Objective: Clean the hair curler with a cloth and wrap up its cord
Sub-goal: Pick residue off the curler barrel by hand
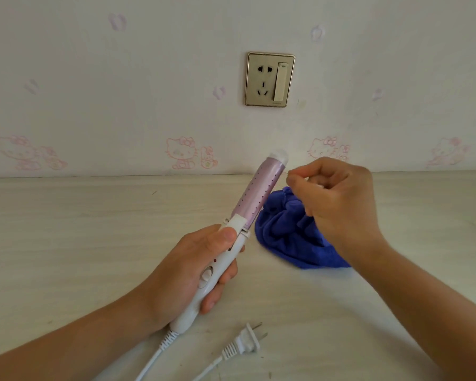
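My left hand (187,273) grips the white handle of the hair curler (261,191), thumb up near the clamp lever. Its pink barrel tilts up and to the right, ending in a white tip. A white cord (154,358) leaves the handle's base toward the bottom edge. The cord's two-pin plug (248,339) lies loose on the table. My right hand (338,199) hovers just right of the barrel tip, fingers curled, thumb and forefinger pinching what looks like a fine strand. A crumpled blue cloth (289,240) lies on the table beneath that hand.
The pale wooden table (80,229) meets a wall with cartoon-cat wallpaper. A gold wall socket with a switch (270,79) sits above the curler; nothing is plugged into it.
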Motion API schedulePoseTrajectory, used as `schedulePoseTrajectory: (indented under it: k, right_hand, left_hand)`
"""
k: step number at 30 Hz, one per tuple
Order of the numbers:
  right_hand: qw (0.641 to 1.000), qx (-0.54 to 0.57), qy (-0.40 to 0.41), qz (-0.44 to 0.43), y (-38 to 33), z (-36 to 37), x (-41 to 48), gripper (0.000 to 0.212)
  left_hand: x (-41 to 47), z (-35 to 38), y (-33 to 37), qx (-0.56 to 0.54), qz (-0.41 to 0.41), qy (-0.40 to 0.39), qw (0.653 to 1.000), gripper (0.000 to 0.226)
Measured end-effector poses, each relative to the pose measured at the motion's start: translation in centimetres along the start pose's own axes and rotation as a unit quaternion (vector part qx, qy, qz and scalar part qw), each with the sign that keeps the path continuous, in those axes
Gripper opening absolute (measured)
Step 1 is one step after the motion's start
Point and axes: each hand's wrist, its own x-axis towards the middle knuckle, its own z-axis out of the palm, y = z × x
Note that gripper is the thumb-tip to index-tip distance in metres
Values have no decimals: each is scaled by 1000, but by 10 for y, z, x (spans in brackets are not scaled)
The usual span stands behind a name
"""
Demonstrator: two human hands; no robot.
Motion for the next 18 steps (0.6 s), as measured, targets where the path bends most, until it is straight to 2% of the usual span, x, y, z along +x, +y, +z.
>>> schedulePoseTrajectory:
  k: [2, 5, 6, 8, 10, 13, 15, 18]
  right_hand:
    - [999, 6, -44, -2, 2, 6, -9, 20]
    - [981, 26, -191, 1, 4, 28, -43, 9]
    - [978, 29, -208, -1, 4, 32, -47, 6]
    - [983, 24, -179, -4, 5, 28, -40, 9]
    - [994, 1, -105, -10, 4, 17, -23, 19]
    - [1000, 1, -19, -2, 2, 5, -7, 23]
    - [998, 17, -61, -1, 3, 10, -16, 19]
    - [982, 19, -188, -29, 3, 28, -45, 13]
  left_hand:
    - [-1, -1, 0, -4, 3, 10, 1000, 63]
    - [-1, -3, 0, -22, 9, 28, 999, 62]
    - [-2, -3, 0, -23, 11, 30, 999, 62]
    - [-1, -2, 0, -20, 13, 30, 999, 61]
    - [0, -2, -1, -12, 9, 23, 1000, 61]
    - [0, -1, -1, -7, 5, 11, 1000, 63]
    - [-2, -2, -1, -16, 8, 16, 1000, 63]
    - [-2, -4, 0, -43, 16, 20, 999, 62]
